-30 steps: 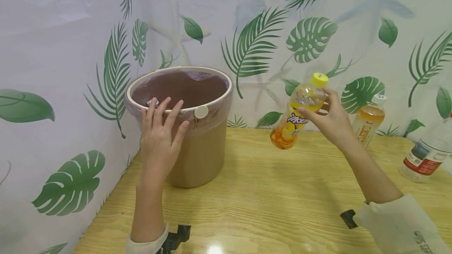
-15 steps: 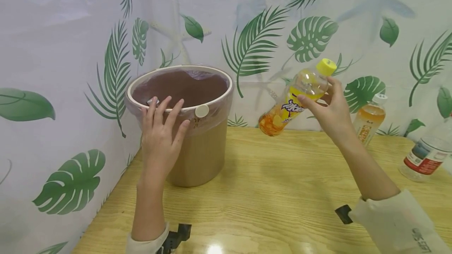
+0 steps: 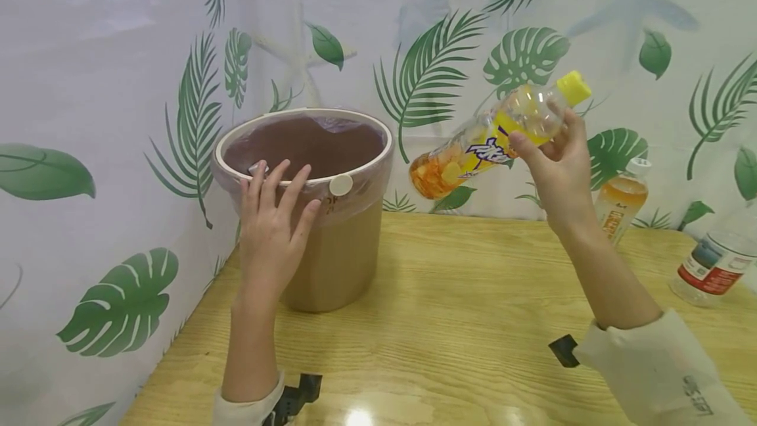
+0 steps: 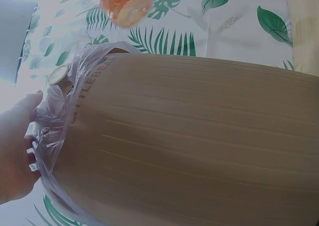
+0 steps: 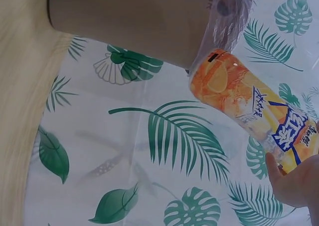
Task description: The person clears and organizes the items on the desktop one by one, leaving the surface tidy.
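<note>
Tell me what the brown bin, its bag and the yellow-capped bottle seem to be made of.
Brown bin: probably rigid matte plastic, from its smooth, dull wall with faint ridges.
Bag: thin, glossy plastic film, see-through and wrinkled.
Bottle: likely clear, shiny plastic, being see-through near the top with bright highlights, though glass can't be ruled out.

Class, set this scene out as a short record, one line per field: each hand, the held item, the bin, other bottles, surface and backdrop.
Left hand: fingers at the near rim of the bin
Right hand: holds the yellow-capped bottle
Held item: yellow-capped bottle, tilted, cap higher, base toward the bin, off the table
Bin: brown, upright, lined with a thin plastic bag
Other bottles: white-capped amber bottle; clear bottle with a red-and-white label
Surface: wood-grain table
Backdrop: pale, green leaf print
</note>
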### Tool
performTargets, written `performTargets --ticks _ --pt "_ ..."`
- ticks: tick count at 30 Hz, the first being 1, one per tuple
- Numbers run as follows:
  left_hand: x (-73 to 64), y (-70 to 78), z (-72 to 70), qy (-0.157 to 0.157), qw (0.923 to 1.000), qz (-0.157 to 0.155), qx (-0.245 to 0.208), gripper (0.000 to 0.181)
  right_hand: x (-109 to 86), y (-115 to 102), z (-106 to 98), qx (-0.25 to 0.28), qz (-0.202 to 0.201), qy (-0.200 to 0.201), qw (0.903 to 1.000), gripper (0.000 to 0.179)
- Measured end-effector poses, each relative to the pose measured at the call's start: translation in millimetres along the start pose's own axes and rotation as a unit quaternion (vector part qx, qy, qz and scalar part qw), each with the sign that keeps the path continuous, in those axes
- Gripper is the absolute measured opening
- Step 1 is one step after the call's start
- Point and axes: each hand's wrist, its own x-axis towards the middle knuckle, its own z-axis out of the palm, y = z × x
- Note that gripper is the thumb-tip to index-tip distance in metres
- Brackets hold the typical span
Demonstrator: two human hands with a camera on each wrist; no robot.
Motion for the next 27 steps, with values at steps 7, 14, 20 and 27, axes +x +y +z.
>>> performTargets --ticks 7,14,20,27 --pt "0.3 0.4 0.5 0.000 1.0000 0.002 -0.002 0.054 1.4 -4 10 0.062 -0.016 0.023 0.9977 0.057" --pt "1.2 0.0 0.7 0.007 1.0000 0.006 -0.002 0.054 4.6 -5 21 0.209 -0.033 0.046 0.9764 0.056" --pt "0.9 -0.3 0.3 0.005 1.0000 0.003 0.000 0.054 10.9 3 36 0.304 -0.027 0.050 0.9511 0.053" --pt "0.5 -0.8 -0.4 0.002 1.0000 0.000 0.001 0.053 18.4 16 56 0.318 0.011 0.065 0.9458 0.050"
